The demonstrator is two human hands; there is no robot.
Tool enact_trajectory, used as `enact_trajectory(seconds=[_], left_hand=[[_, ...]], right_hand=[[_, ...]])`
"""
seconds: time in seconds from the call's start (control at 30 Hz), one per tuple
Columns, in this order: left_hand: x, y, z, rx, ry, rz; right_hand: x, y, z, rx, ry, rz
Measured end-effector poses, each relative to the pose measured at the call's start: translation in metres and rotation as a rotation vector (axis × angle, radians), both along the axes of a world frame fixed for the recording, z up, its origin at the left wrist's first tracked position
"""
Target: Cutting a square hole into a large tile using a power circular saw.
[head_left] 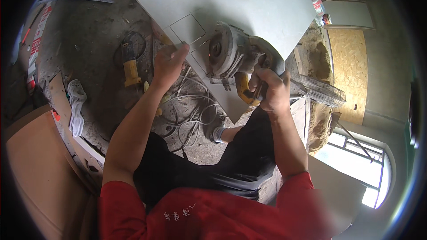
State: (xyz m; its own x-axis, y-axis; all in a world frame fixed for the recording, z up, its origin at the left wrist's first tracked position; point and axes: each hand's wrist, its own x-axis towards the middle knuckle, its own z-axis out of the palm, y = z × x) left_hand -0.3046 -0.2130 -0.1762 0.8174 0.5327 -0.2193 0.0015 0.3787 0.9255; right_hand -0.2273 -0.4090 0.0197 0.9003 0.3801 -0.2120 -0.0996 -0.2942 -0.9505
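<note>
Two square outlines sit near the slab's left edge, and we judge the work to be partway along. We see the first outline (187, 28) toward 11 o'clock, with its dark lines complete; we cannot tell whether they are drawn or scored. The second outline (198, 56), just below it, is partly covered by the power saw (232, 53), so we cannot say how finished it is. The part inside the first outline is in place in the pale grey slab (267, 0), which fills 12 o'clock, so we take its removal to be undone.

We find the saw between 12 and 1 o'clock, over the slab; we cannot tell whether its disc touches the surface or spins. The right hand (273, 90), between 2 and 3 o'clock, is wrapped around its handle. Between 10 and 11 o'clock, the left hand (170, 66) has its thumb at the slab's edge and its fingers folded; we cannot tell whether they pinch it from beneath.

On the ground we see another yellow tool (131, 72) at 10 o'clock, a grey glove (77, 102) at 9 and loose cables (195, 122) toward 8.
</note>
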Motion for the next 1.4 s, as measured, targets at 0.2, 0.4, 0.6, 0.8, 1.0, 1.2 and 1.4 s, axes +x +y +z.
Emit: enact_trajectory(seconds=[0.2,0.4,0.6,0.8,1.0,1.2,1.4], left_hand=[[-0.001,-0.001,0.007,0.017,0.006,0.008],[-0.002,0.003,0.003,0.03,-0.009,-0.003],[-0.001,0.004,-0.006,0.026,-0.039,-0.045],[0.0,0.003,-0.012,0.016,-0.051,-0.016],[0.0,0.004,-0.01,-0.021,-0.076,-0.013],[-0.001,0.002,-0.007,-0.028,-0.028,-0.019],[0.0,0.0,-0.005,-0.051,-0.035,0.004]], right_hand=[[-0.003,0.0,0.0,0.01,-0.012,0.004],[-0.014,-0.01,0.007,0.071,0.033,-0.042],[-0.019,-0.016,0.008,0.166,0.075,-0.107],[-0.017,-0.011,0.007,0.023,-0.01,-0.049],[-0.017,-0.006,0.009,0.038,-0.026,-0.067],[-0.015,-0.005,0.009,0.047,0.021,-0.068],[-0.017,-0.002,0.008,0.041,0.021,-0.078]])
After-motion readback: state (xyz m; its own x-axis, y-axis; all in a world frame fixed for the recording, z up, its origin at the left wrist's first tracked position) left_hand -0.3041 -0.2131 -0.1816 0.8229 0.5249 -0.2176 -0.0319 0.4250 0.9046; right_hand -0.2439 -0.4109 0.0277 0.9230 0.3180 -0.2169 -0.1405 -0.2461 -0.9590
